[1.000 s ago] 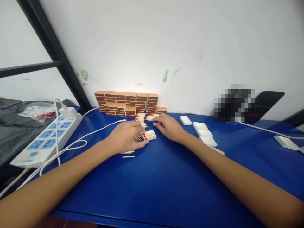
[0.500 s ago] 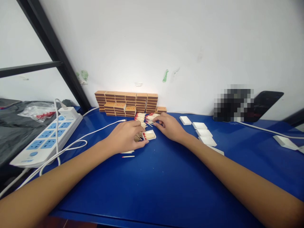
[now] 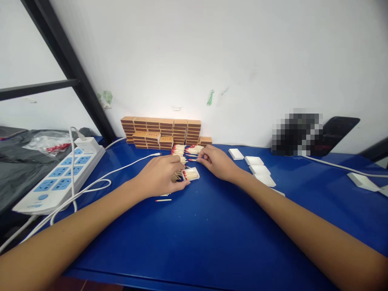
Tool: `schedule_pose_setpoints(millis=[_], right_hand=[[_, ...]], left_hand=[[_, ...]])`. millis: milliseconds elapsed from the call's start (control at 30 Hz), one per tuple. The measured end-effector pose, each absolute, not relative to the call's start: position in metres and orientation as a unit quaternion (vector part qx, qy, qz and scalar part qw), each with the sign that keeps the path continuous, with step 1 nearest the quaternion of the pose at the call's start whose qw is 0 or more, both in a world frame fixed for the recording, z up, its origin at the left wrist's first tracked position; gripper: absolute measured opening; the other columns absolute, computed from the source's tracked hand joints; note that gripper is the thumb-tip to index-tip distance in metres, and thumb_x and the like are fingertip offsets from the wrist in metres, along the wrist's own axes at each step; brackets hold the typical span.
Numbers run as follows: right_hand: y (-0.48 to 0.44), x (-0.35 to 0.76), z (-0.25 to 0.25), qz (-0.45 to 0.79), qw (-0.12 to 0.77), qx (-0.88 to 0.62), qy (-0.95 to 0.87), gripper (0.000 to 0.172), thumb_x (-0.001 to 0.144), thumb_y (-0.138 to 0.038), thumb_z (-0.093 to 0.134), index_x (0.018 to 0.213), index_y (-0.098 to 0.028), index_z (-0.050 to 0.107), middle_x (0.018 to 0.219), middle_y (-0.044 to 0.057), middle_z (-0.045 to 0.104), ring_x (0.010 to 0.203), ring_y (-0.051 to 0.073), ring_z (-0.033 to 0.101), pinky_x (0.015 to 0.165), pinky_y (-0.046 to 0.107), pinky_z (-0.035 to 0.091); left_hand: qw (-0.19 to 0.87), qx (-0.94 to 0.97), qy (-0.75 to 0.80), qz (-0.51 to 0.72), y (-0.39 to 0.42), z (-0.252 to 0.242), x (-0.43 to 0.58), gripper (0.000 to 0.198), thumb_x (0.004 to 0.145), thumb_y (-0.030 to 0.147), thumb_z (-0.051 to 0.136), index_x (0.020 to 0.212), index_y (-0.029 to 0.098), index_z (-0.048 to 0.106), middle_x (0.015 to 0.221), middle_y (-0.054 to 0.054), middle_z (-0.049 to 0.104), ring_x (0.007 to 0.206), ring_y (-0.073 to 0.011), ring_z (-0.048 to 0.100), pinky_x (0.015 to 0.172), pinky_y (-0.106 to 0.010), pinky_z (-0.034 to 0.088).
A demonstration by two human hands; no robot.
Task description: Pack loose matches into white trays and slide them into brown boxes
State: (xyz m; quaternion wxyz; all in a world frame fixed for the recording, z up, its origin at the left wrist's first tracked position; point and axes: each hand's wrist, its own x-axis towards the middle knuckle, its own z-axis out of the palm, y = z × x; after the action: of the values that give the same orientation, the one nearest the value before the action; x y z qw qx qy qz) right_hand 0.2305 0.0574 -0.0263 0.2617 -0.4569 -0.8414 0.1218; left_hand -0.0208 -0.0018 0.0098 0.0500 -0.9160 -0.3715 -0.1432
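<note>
My left hand (image 3: pixel 163 173) grips the left end of a small white matchbox tray (image 3: pixel 195 176) that has red-tipped matches lying in it. Just behind the tray, my right hand (image 3: pixel 214 161) pinches a match (image 3: pixel 192 160), its red head pointing left. Beyond my fingers lies a pile of loose matches (image 3: pixel 179 150), and a second pile (image 3: pixel 194 149) sits right beside it. More matches show partly under my left hand. One single match (image 3: pixel 163 200) lies on the blue table nearer to me.
Stacked orange-brown matchboxes (image 3: pixel 160 125) stand against the wall. Several white trays (image 3: pixel 254 160) lie to the right. A power strip (image 3: pixel 60 178) with white cables is at the left. A dark phone (image 3: pixel 341 135) leans at the back right, beside a pixelated patch.
My right fingers have drawn back slightly from the pile, and a match now shows in their pinch. My left hand stays at the tray.
</note>
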Motion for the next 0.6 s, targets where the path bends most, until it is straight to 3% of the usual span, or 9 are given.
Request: schedule_pose_setpoints(millis=[600], right_hand=[[0.047,0.237,-0.015,0.128,0.209,-0.436,-0.866,0.010,0.100,-0.023,0.057,0.093,-0.019,0.062,0.095,0.006,0.059,0.082,0.019,0.055,0.075,0.031,0.042]], left_hand=[[0.048,-0.922,-0.361,-0.133,-0.003,0.010,-0.020,0.036,0.094,0.051,0.065,0.105,0.018,0.074,0.097,-0.006,0.071,0.089,-0.0224,0.070,0.076,-0.033,0.053]])
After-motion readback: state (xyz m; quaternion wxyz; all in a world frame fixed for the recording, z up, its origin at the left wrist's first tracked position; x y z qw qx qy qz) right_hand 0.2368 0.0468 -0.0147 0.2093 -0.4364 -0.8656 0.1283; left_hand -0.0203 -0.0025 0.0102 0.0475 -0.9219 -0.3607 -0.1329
